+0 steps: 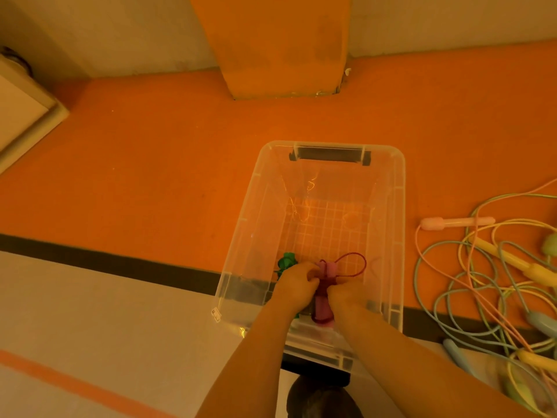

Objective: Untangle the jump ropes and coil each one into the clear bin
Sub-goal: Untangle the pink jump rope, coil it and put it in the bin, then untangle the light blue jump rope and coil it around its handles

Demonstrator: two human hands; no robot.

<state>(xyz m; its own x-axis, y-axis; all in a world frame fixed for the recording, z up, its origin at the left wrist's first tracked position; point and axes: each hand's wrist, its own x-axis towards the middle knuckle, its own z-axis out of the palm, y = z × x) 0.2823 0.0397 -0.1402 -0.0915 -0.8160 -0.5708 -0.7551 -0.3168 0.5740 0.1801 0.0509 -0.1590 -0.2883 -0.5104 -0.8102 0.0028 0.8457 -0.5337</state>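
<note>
1. Both hands are low in the centre of the frame, inside the near end of the bin [398, 206]; the left hand [297, 282] curls its fingers onto the top of the pink rope bundle [324, 309]; the right hand [346, 297] pinches the bundle's right side, just beside the left.
2. The bundle sits between the two hands; its handles run from the hands down toward the lower edge of the frame, so its long axis is roughly vertical in the picture; a dark red loop [354, 265] of its cord sticks out to the upper right of the hands.
3. A green rope [286, 262] lies in the bin just left of the left hand, partly hidden by the wrist.
4. The bin floor above the hands, toward the top of the frame, is bare grid; I judge the bundle can be set down where it is or slightly further up.
5. The tangle [494, 276] of pastel ropes lies on the floor at the right edge of the frame, well apart from the bin; the right hand is nearer to it, so it probably reaches next.
</note>
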